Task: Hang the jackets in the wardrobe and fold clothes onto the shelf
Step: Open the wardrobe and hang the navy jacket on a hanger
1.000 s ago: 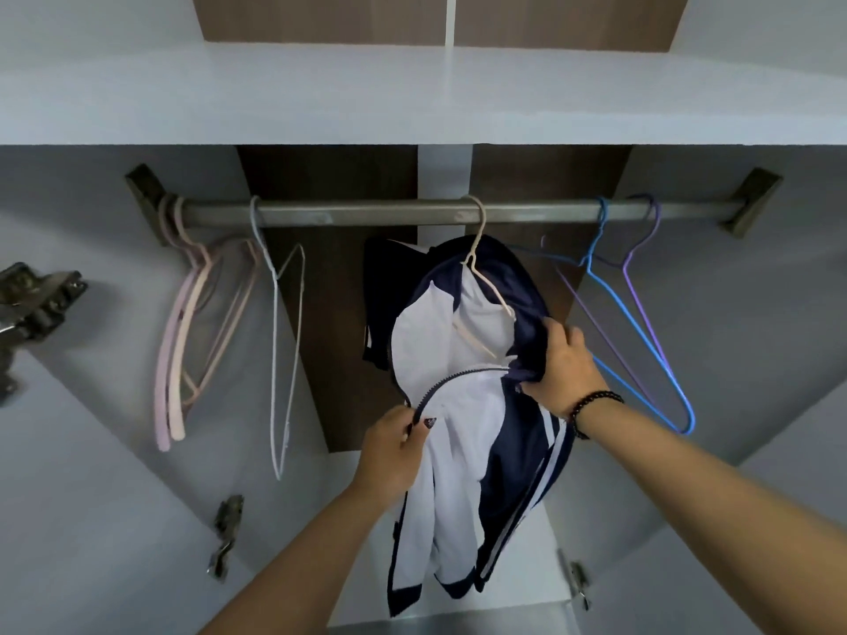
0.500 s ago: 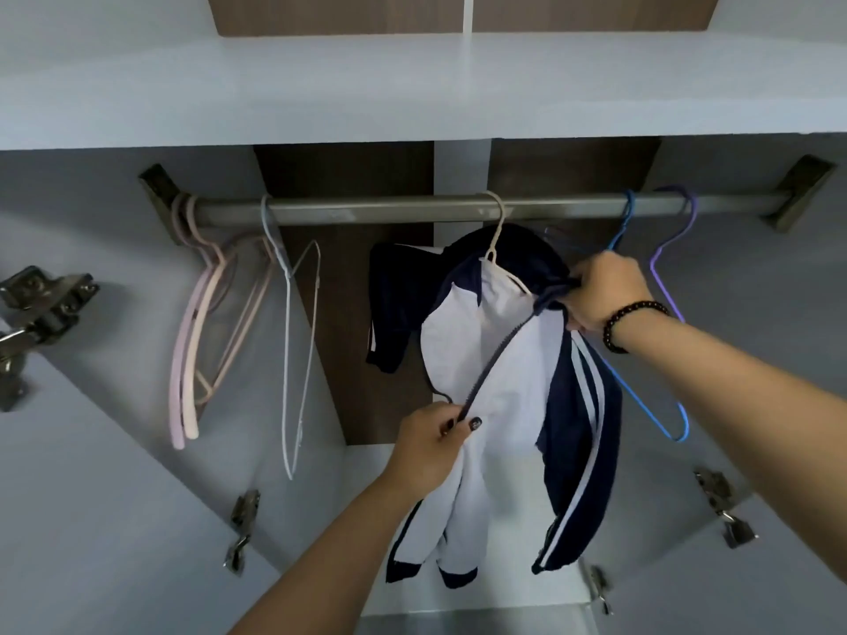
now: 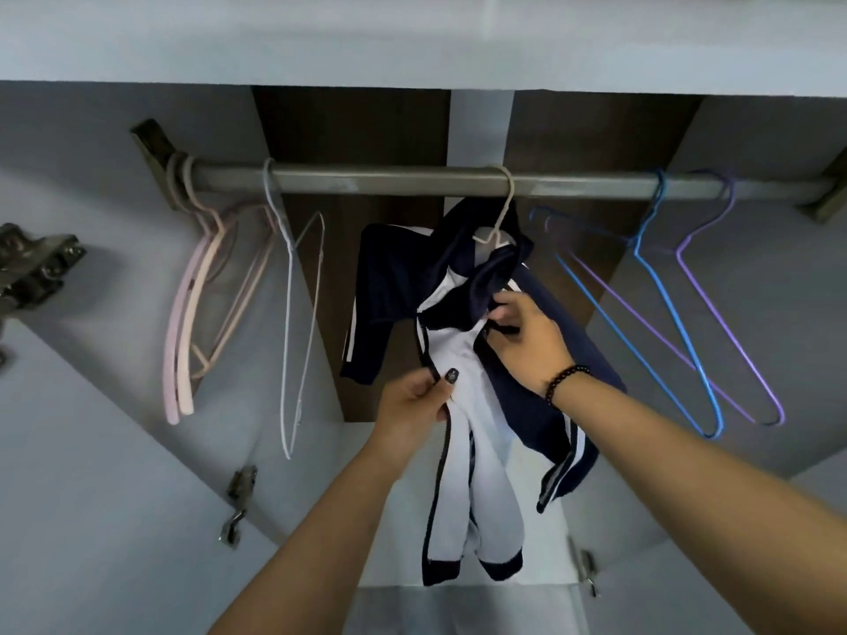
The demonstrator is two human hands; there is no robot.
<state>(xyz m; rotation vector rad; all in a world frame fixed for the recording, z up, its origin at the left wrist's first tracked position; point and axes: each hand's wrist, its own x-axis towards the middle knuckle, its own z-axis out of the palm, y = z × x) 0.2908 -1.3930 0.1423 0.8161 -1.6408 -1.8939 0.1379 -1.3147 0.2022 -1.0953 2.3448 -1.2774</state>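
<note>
Two pink hangers (image 3: 183,323) hang far left on the rail (image 3: 389,181), then a white wire hanger (image 3: 293,313). Left hand (image 3: 415,401) pinches the zip edge of the navy-white jacket (image 3: 463,451), hung mid-rail; right hand (image 3: 527,332) grips its collar. Blue hanger (image 3: 664,323), purple hanger (image 3: 728,332) right. No readable writing.

A home bedroom wardrobe, seen from inside its open doors — a metal hanging rail (image 3: 412,183) runs under a white shelf (image 3: 412,43). Empty wire hangers (image 3: 664,313) and a navy-and-white jacket (image 3: 463,359) hang there — door hinges (image 3: 32,268) show alongside.
</note>
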